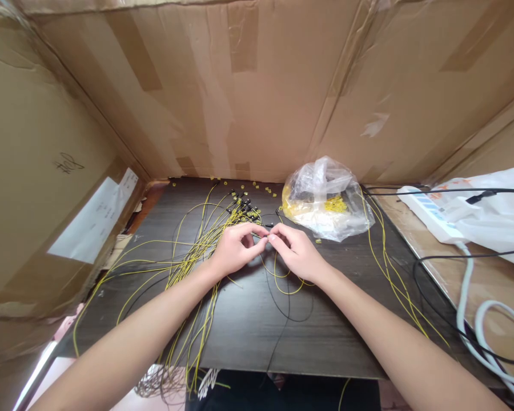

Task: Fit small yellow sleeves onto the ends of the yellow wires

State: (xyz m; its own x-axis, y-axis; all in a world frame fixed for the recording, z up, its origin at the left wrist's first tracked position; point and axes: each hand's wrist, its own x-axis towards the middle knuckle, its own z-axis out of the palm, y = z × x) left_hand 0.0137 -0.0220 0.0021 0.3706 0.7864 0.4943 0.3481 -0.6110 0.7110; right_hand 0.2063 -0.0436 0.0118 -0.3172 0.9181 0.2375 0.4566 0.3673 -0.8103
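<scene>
My left hand (240, 248) and my right hand (300, 254) meet over the middle of the dark table (334, 337). Both pinch with thumb and forefinger, the tips almost touching, around a thin wire whose held part is mostly hidden. From beneath the fingers a yellow wire loop (292, 292) and a thin black one hang onto the tabletop. Close to my left hand lies a bundle of yellow and black wires (188, 265). Its black connector ends (245, 206) gather just beyond the fingers, among small yellow clips (257, 186).
Behind my right hand stands a clear plastic bag (351, 222) with yellow pieces inside. More yellow wires (385, 260) trail along the table's right side. A white power strip (432, 214) with cables lies further right. Cardboard walls (274, 114) enclose the back and left.
</scene>
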